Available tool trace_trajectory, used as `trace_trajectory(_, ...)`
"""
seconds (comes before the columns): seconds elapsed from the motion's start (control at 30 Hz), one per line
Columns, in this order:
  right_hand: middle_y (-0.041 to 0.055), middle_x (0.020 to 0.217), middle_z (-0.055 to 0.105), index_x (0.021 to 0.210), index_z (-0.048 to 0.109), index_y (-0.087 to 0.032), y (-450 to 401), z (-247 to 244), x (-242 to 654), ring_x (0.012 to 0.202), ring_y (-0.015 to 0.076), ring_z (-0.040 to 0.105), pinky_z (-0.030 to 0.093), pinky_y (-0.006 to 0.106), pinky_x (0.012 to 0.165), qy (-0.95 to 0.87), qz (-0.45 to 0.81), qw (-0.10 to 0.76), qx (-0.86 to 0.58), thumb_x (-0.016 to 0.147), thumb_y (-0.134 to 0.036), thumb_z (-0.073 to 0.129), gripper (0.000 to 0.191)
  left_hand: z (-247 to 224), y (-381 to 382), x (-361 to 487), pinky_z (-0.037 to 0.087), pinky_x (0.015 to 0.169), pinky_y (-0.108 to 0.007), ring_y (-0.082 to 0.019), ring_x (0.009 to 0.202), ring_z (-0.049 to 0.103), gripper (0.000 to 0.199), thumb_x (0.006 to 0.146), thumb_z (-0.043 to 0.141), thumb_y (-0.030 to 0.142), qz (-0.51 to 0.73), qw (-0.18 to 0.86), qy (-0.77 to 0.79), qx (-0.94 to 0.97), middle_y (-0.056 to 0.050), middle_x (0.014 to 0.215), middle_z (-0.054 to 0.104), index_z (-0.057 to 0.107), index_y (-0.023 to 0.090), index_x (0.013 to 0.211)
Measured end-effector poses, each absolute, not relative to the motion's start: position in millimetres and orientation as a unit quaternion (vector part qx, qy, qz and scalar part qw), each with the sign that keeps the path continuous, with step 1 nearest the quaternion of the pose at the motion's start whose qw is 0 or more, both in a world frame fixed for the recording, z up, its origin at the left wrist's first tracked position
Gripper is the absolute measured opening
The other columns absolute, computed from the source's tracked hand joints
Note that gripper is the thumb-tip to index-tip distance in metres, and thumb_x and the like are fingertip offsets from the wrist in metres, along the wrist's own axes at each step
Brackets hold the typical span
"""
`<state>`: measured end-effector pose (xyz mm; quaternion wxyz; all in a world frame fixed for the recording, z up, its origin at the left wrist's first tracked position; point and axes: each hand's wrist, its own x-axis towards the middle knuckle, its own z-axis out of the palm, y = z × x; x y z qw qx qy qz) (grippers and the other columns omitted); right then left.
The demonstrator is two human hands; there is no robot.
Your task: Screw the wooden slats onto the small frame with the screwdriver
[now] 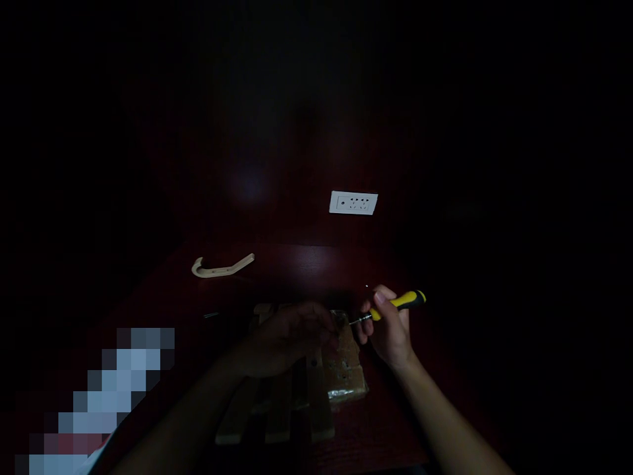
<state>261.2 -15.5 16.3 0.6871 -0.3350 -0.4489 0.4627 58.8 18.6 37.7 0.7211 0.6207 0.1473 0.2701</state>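
My right hand (392,330) is closed around a screwdriver (404,301) with a yellow and black handle. Its thin metal shaft points left, and the tip ends close to my left fingertips. My left hand (291,336) lies over several flat wooden slats (277,412), fingers bent and pressed together near the screwdriver's tip. Whatever those fingers pinch is too dark to make out. Beside and partly under the slats lies a brown block wrapped in clear film or tape (346,373), with several small holes in its surface.
A pale wooden hook-shaped piece (220,270) lies on the dark red tabletop (306,264) at the back left. Some thin metal pieces, possibly screws (211,315), lie left of the slats. A white wall socket (353,203) sits behind. Deep shadow covers the sides.
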Motion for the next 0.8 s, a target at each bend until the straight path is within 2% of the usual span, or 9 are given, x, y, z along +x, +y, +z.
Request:
trace_trajectory(0.17, -0.0042, 0.043, 0.056, 0.071, 0.056, -0.021, -22, 6, 256, 0.033, 0.0126, 0.051, 0.040, 0.024, 0.037, -0.495, 0.381, 0.692, -0.362, 0.088, -0.041, 0.063, 0.028, 41, 20, 61, 0.049, 0.071, -0.027, -0.014, 0.075, 0.065, 0.009, 0.089, 0.066, 0.024, 0.294, 0.708, 0.174, 0.618, -0.002, 0.082, 0.069, 0.060, 0.017, 0.090)
trace_trajectory(0.4, -0.0040, 0.046, 0.057, 0.072, 0.056, -0.021, -25, 7, 258, 0.037, 0.0137, 0.054, 0.041, 0.025, 0.041, -0.508, 0.378, 0.697, -0.335, 0.091, -0.037, 0.059, 0.025, 35, 21, 64, 0.051, 0.070, -0.027, -0.015, 0.077, 0.067, 0.014, 0.089, 0.067, 0.026, 0.310, 0.712, 0.177, 0.604, -0.004, 0.084, 0.071, 0.060, 0.016, 0.096)
trace_trajectory(0.6, -0.0026, 0.047, 0.059, 0.073, 0.058, -0.020, -25, 3, 258, 0.039, 0.0143, 0.057, 0.041, 0.025, 0.041, -0.540, 0.386, 0.669, -0.336, 0.094, -0.036, 0.057, 0.026, 38, 20, 63, 0.052, 0.075, -0.032, -0.018, 0.079, 0.068, 0.015, 0.087, 0.068, 0.028, 0.306, 0.710, 0.182, 0.607, -0.006, 0.084, 0.071, 0.062, 0.016, 0.093)
trace_trajectory(0.8, -0.0027, 0.047, 0.060, 0.071, 0.057, -0.020, -26, 5, 257, 0.040, 0.0139, 0.057, 0.041, 0.025, 0.042, -0.553, 0.369, 0.654, -0.360, 0.092, -0.036, 0.059, 0.026, 42, 19, 62, 0.052, 0.073, -0.031, -0.018, 0.079, 0.068, 0.017, 0.084, 0.071, 0.029, 0.301, 0.694, 0.198, 0.623, -0.006, 0.084, 0.072, 0.062, 0.017, 0.091)
